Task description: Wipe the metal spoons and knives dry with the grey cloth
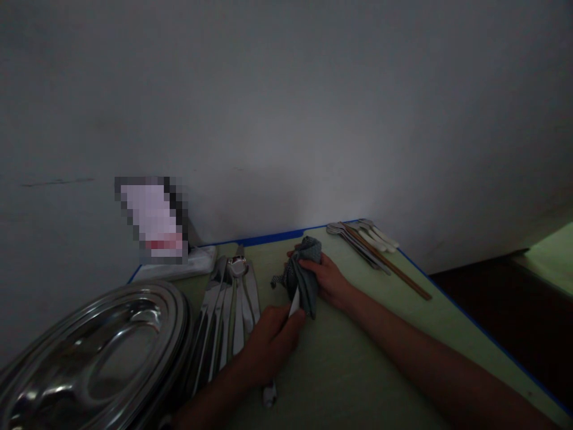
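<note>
My left hand (pixel 275 343) is closed around the pale, flat handle (pixel 294 300) of a utensil. The utensil's far end is hidden inside a grey-green cloth (pixel 308 286), so its kind does not show. Pinched between thumb and fingers, the cloth is wrapped around that end by my right hand (pixel 330 278). Left of my left hand lies a row of metal serving utensils (pixel 224 316), long handles toward me, with a shiny ladle-like bowl (pixel 238 267) among them. Beyond my right hand, several spoons (pixel 356 245) lie beside brown chopsticks (pixel 387 261) and white-handled cutlery (pixel 378 237).
A stack of oval steel divided trays (pixel 129 352) fills the near left of the green table (pixel 358 370). Behind it, a blurred-out upright device (pixel 154 218) leans by a white packet (pixel 192 263). A grey wall (pixel 286 119) runs along the table's blue-edged back.
</note>
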The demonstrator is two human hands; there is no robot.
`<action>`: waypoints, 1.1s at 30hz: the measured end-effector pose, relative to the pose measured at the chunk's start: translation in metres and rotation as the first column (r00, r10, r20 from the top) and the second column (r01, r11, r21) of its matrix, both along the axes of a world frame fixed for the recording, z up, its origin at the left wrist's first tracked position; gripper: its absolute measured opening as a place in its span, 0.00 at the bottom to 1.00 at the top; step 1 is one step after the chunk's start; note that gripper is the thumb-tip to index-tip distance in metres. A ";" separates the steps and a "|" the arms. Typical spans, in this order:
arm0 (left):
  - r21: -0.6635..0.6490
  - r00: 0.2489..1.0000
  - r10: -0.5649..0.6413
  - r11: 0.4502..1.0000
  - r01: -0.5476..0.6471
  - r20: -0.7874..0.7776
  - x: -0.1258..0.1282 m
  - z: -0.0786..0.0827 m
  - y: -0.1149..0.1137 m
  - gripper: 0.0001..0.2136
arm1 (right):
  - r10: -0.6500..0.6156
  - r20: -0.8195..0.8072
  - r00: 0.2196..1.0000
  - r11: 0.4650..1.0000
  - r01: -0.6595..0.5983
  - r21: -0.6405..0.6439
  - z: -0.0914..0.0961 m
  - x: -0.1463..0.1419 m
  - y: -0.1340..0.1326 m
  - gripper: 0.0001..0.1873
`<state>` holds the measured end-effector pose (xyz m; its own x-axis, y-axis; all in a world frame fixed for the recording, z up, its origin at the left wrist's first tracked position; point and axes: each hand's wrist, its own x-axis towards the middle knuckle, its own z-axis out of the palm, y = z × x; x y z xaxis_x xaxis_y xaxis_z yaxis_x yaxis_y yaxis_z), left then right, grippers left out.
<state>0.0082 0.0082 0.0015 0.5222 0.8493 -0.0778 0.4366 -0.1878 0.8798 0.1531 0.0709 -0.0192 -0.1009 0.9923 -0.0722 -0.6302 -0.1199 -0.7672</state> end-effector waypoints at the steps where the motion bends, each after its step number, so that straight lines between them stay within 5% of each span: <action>1: -0.002 1.000 -0.007 1.000 0.007 -0.007 0.000 0.001 0.000 0.17 | 0.001 -0.002 1.000 1.000 -0.001 0.001 -0.001 0.000 0.000 0.16; 21: 0.078 0.997 -0.081 0.994 0.082 -0.019 0.001 -0.001 -0.001 0.17 | 0.053 0.027 0.998 0.998 -0.052 -0.031 0.002 0.000 -0.001 0.11; 28: 0.008 1.000 -0.030 1.000 0.030 0.003 0.001 -0.005 -0.002 0.18 | 0.063 0.012 0.998 0.997 -0.063 -0.045 0.006 -0.001 -0.002 0.10; 33: 0.099 0.994 0.043 0.994 -0.033 -0.097 0.006 -0.007 -0.005 0.18 | 0.142 0.047 0.989 0.989 -0.140 -0.054 0.009 0.000 -0.005 0.12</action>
